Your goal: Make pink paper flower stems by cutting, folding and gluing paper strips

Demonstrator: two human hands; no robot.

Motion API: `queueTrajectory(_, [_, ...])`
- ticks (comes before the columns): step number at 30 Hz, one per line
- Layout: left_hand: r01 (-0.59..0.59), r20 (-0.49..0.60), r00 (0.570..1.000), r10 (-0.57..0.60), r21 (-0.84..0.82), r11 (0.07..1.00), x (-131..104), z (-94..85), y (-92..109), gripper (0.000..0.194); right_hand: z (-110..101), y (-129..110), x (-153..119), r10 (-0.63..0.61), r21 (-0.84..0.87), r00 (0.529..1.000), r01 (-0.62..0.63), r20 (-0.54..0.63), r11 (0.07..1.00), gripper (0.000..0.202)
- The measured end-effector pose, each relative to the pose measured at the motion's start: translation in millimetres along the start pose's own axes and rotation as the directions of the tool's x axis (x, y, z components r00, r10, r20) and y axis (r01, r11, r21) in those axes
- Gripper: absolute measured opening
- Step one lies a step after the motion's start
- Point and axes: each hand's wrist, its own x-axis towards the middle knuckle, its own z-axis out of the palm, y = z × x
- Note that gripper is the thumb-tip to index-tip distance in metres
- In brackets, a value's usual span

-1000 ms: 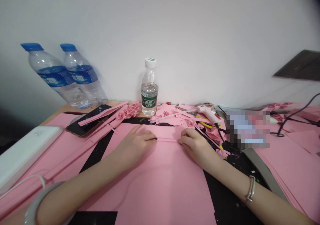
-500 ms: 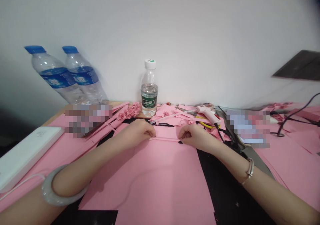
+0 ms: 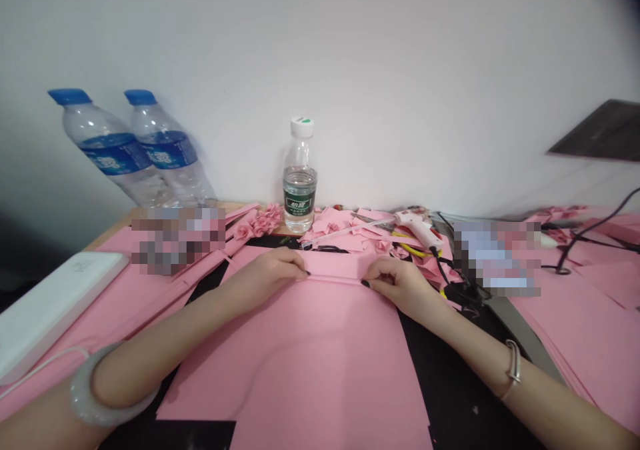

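My left hand (image 3: 273,275) and my right hand (image 3: 406,291) pinch a folded piece of pink paper (image 3: 334,279) from either side. Between my fingertips a narrow fold runs across it. My thumbs press near its two ends, and the other fingers are curled in. Beneath it lie large pink paper sheets (image 3: 320,363), overlapping, with a black surface showing around them. Whether the folded piece is separate from the sheets is hard to tell.
A water bottle (image 3: 300,193) stands behind my hands. Two large bottles (image 3: 163,150) lean on the wall at left. A hot glue gun (image 3: 417,229) lies among pink paper scraps at the back right. Pink paper flowers (image 3: 257,222) and a white power bank-like block (image 3: 63,313) sit at left.
Both hands have shifted slightly outward along the pink paper, my right wrist moving right and down. My fingers remain closed on it.
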Motion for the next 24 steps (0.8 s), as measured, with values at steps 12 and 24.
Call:
queueTrajectory(12, [-0.209, 0.041, 0.977, 0.209, 0.372, 0.904, -20, 2.2, 3, 0.033, 2, 3, 2, 0.052, -0.019, 0.999, -0.052, -0.006, 0.998, 0.009])
queueTrajectory(24, [0.063, 0.055, 0.996, -0.064, 0.018, 0.998, -5, -10.2, -2, 0.032, 4, -2, -1, 0.005, -0.094, 1.0, -0.005, -0.005, 0.996, 0.02])
